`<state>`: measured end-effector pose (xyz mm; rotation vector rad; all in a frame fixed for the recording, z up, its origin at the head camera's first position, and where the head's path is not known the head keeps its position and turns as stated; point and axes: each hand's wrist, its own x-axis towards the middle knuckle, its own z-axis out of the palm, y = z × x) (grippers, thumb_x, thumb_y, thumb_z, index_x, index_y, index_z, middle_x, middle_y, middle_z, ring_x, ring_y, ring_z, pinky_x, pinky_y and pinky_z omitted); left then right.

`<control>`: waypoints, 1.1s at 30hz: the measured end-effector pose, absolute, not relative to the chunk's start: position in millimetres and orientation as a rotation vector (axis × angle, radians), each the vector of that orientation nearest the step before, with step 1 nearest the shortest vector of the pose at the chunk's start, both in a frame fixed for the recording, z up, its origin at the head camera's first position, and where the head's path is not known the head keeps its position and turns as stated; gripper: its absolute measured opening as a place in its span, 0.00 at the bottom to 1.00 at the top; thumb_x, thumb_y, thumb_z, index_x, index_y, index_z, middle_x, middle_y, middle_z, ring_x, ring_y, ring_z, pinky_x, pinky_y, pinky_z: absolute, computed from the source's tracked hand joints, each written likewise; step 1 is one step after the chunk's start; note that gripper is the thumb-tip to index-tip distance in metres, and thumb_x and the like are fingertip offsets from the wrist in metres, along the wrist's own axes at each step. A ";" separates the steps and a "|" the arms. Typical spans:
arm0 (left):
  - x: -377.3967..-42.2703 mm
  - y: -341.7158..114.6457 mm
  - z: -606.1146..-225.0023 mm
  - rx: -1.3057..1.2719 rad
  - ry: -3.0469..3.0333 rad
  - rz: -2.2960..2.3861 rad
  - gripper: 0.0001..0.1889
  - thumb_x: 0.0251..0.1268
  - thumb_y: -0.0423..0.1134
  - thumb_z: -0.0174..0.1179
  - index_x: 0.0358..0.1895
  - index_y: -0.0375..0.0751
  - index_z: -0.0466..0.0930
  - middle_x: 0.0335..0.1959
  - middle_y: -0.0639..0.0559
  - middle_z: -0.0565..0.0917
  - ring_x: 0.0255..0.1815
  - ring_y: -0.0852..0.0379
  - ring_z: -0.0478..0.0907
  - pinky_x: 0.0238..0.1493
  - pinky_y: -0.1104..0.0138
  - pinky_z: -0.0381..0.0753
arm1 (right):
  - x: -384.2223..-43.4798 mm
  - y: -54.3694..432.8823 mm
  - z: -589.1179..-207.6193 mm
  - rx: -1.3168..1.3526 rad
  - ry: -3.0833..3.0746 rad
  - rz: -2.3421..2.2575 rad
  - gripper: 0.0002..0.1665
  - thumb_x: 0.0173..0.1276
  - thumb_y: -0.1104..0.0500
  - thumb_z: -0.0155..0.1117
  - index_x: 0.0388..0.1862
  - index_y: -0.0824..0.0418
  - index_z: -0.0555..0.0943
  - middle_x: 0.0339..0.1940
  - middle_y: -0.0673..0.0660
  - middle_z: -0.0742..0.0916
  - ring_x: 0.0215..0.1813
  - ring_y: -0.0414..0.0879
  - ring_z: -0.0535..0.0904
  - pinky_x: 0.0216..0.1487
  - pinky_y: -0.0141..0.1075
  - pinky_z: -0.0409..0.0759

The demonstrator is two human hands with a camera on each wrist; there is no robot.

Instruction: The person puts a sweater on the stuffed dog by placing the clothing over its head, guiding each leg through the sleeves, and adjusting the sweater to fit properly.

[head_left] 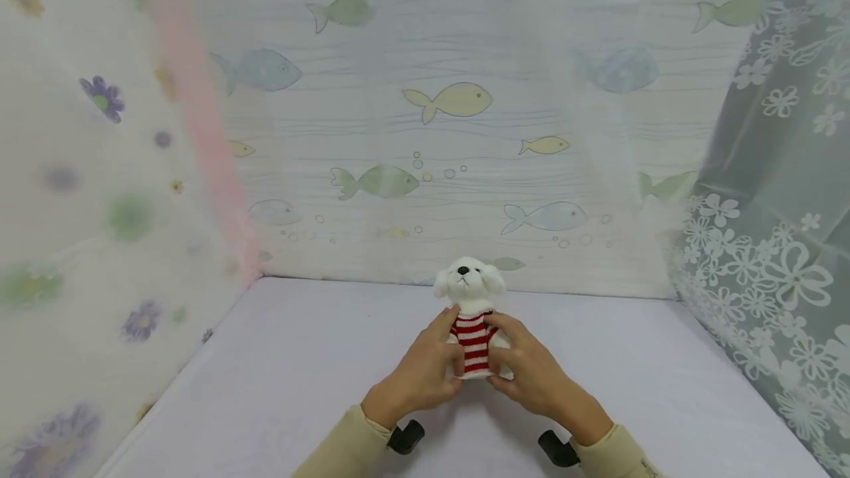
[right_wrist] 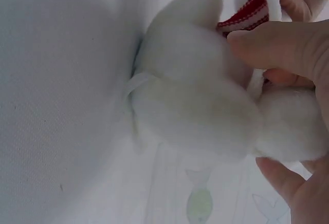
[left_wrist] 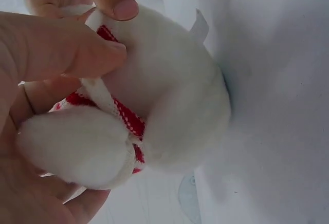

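Note:
A white plush dog (head_left: 467, 279) in a red-and-white striped knit sweater (head_left: 474, 341) sits upright on the white table, facing the camera. My left hand (head_left: 428, 364) holds the sweater at the dog's one side, and my right hand (head_left: 531, 365) grips it at the other. In the left wrist view the thumb (left_wrist: 87, 54) pinches the hem, which is pulled away from the white belly (left_wrist: 169, 64). The right wrist view shows the other thumb (right_wrist: 277, 44) on the lifted hem, its red stripes (right_wrist: 247, 16) showing. Fingers curl behind the dog's arms, partly hidden.
The white tabletop (head_left: 285, 360) spreads around the toy. Behind it hangs a curtain printed with fish (head_left: 458, 100). A flower-print curtain (head_left: 60, 242) is at the left, and a sheer floral one (head_left: 764, 264) at the right. Black wrist cameras (head_left: 406, 437) sit under both sleeves.

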<state>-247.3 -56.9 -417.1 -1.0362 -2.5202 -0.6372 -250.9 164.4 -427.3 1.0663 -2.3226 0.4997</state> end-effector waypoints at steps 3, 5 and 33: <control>-248.4 -56.9 -417.6 -1.036 -2.523 -0.693 0.11 0.44 0.37 0.71 0.20 0.50 0.75 0.72 0.36 0.58 0.72 0.39 0.55 0.65 0.49 0.64 | -250.1 165.1 -426.8 1.054 -2.333 0.527 0.18 0.45 0.56 0.77 0.18 0.49 0.72 0.64 0.60 0.72 0.67 0.55 0.67 0.58 0.49 0.74; -248.5 -56.1 -418.6 -1.024 -2.500 -0.765 0.10 0.50 0.40 0.69 0.25 0.49 0.75 0.71 0.37 0.59 0.72 0.41 0.56 0.64 0.50 0.65 | -249.3 165.1 -425.8 1.031 -2.315 0.580 0.16 0.47 0.55 0.74 0.21 0.50 0.72 0.62 0.59 0.74 0.65 0.54 0.69 0.54 0.49 0.76; -243.6 -43.0 -421.3 -0.617 -2.266 -1.471 0.13 0.60 0.35 0.64 0.48 0.40 0.80 0.45 0.49 0.79 0.41 0.54 0.80 0.41 0.63 0.81 | -250.9 160.4 -424.6 0.675 -2.267 1.038 0.17 0.59 0.61 0.71 0.44 0.59 0.74 0.42 0.51 0.77 0.39 0.40 0.76 0.36 0.35 0.77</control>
